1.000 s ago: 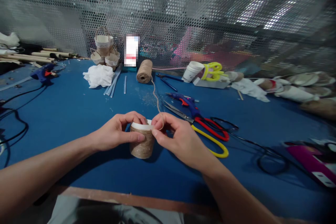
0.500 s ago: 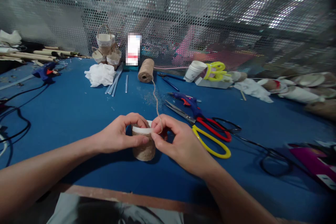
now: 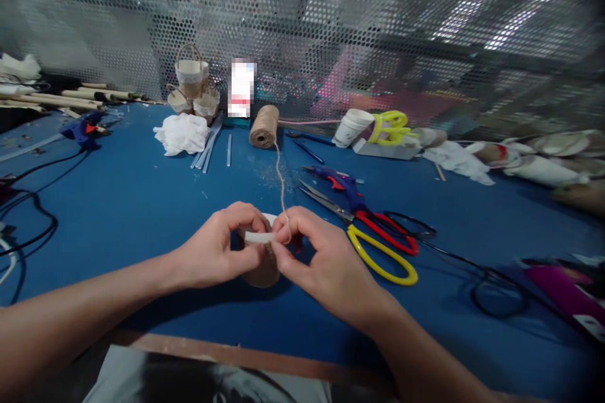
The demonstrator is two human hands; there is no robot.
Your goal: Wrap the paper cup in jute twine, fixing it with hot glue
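A white paper cup [image 3: 261, 274] wrapped in brown twine stands near the front of the blue table, its bare white rim showing on top. My left hand [image 3: 231, 242] grips its left side, fingers inside the rim and thumb on the wrapped wall. At the rim's right side, my right hand [image 3: 312, 249] pinches the jute twine [image 3: 282, 186] against the cup. That strand runs back to the twine spool [image 3: 265, 127] lying on its side. Scissors [image 3: 359, 217] with red and yellow handles lie open to the right, by a blue glue gun [image 3: 338, 181].
Glue sticks [image 3: 208, 148] and a crumpled white cloth [image 3: 182, 135] lie at the back left, before small twine baskets [image 3: 191, 85]. Stacked paper cups [image 3: 352, 127] rest by a box with a yellow coil. Another glue gun [image 3: 84, 130] is far left; black cables cross both sides.
My left thumb has shifted slightly on the cup wall, and the cup has tilted or turned a little. My right hand still pinches the twine at the rim.
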